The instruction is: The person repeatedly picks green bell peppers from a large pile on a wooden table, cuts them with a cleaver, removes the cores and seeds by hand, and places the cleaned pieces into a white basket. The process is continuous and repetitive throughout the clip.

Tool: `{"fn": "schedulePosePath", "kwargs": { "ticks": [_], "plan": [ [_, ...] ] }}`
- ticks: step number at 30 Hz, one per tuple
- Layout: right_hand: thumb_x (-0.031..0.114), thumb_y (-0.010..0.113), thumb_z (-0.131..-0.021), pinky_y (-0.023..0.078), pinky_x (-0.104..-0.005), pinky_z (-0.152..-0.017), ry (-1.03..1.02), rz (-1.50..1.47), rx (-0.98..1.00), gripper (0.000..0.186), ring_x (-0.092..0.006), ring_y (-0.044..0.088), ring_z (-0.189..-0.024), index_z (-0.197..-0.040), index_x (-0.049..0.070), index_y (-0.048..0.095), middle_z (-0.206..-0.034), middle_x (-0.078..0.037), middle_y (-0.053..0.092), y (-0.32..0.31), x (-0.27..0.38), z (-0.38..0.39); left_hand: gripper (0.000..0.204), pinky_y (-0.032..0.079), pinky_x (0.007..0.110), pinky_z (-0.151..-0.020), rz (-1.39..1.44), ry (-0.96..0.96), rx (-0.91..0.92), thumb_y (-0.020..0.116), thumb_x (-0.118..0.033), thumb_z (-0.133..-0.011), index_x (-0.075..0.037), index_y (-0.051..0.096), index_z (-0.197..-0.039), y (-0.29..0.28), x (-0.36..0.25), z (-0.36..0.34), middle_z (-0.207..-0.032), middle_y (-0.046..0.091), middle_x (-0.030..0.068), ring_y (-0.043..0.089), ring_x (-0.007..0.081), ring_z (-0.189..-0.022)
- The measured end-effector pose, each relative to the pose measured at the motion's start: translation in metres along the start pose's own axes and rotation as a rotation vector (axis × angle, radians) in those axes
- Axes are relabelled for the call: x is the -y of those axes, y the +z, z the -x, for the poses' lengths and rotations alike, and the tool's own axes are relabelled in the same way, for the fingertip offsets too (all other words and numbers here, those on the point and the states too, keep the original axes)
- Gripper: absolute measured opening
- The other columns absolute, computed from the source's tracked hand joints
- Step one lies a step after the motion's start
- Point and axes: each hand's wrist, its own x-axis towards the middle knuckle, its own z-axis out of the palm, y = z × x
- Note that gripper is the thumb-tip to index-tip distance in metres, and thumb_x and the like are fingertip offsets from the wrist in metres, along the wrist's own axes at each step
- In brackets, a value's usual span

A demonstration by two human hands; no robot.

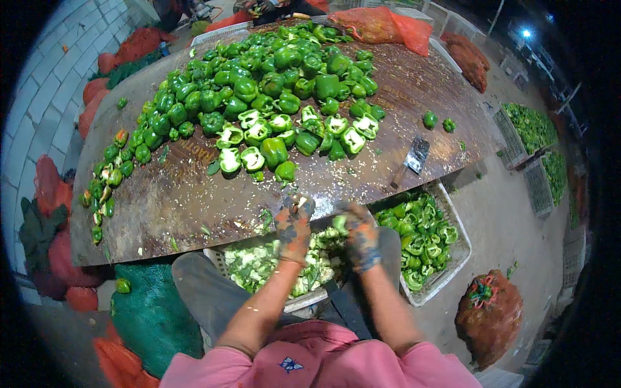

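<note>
In a stained orange-and-dark glove, my left hand [295, 223] is at the table's near edge, fingers curled around something whitish that I cannot make out. My right hand [359, 236], gloved too and blurred by motion, grips a pale green pepper piece [339, 224]. Below both hands sits a crate [307, 301] of pale pepper cores and scraps. Just beyond them lie halved green peppers [251, 158] with white insides showing, and a whole green pepper [274, 152]. A large heap of green peppers [246, 89] covers the far part of the brown table [194, 187].
A broad-bladed cleaver [411, 161] lies near the table's right front edge. To my right stands a white crate [462, 262] of cut peppers. Full mesh sacks, one green [152, 317] and one orange [490, 320], rest on the floor. Another person's hands [262, 8] show at the far edge.
</note>
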Motion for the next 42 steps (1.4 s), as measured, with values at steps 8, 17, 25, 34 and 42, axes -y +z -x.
{"fn": "schedulePosePath", "kwargs": {
  "ticks": [8,17,25,34,42],
  "plan": [
    [0.032,0.059,-0.079,0.047,-0.0396,-0.075,-0.247,0.821,0.133,0.044,-0.0298,0.059,-0.086,-0.114,0.007,0.055,-0.104,-0.015,0.06,0.017,-0.014,-0.099,0.042,0.046,0.038,-0.078,-0.396,-0.014,0.427,0.058,-0.03,-0.077,-0.01,0.055,-0.114,-0.073,0.054,-0.065,-0.102,0.058,0.0151,0.057,0.0319,-0.089],
    [0.017,0.07,-0.065,0.046,-0.0443,-0.072,-0.357,0.93,0.13,0.057,-0.0394,0.053,-0.096,-0.117,0.012,0.045,-0.109,-0.016,0.048,0.133,-0.074,-0.102,0.032,0.046,0.03,-0.065,0.418,-0.382,0.315,0.054,-0.02,-0.081,-0.005,0.056,-0.109,-0.057,0.152,-0.103,-0.095,0.061,0.0106,0.058,0.0201,-0.079],
    [0.005,0.069,-0.068,0.046,-0.0346,-0.079,-0.329,0.354,0.358,0.066,-0.0256,0.053,-0.1,-0.126,0.007,0.038,-0.113,-0.014,0.051,0.132,-0.028,-0.056,0.039,0.046,0.03,-0.083,0.637,0.033,0.534,0.039,-0.026,-0.088,-0.01,0.044,-0.123,-0.08,0.08,-0.08,-0.111,0.056,0.0068,0.056,0.0174,-0.099],
    [0.016,0.07,-0.071,0.044,-0.0298,-0.081,-0.043,0.251,0.687,0.044,-0.0156,0.053,-0.092,-0.109,0.002,0.054,-0.1,-0.008,0.058,0.14,-0.013,-0.062,0.034,0.04,0.03,-0.09,0.774,-0.257,0.425,0.036,-0.029,-0.092,-0.01,0.048,-0.116,-0.094,0.108,-0.072,-0.112,0.052,0.0042,0.051,0.0171,-0.101],
    [0.02,0.072,-0.07,0.038,-0.0311,-0.051,-0.397,0.579,0.222,0.034,-0.0158,0.039,-0.055,-0.089,0.004,0.049,-0.065,-0.006,0.043,0.149,-0.014,-0.025,0.035,0.05,0.033,-0.069,1.065,-0.723,0.175,0.034,-0.037,-0.09,-0.009,0.055,-0.09,-0.074,0.08,-0.065,-0.082,0.06,0.0038,0.059,0.0181,-0.076]
  ]
}}
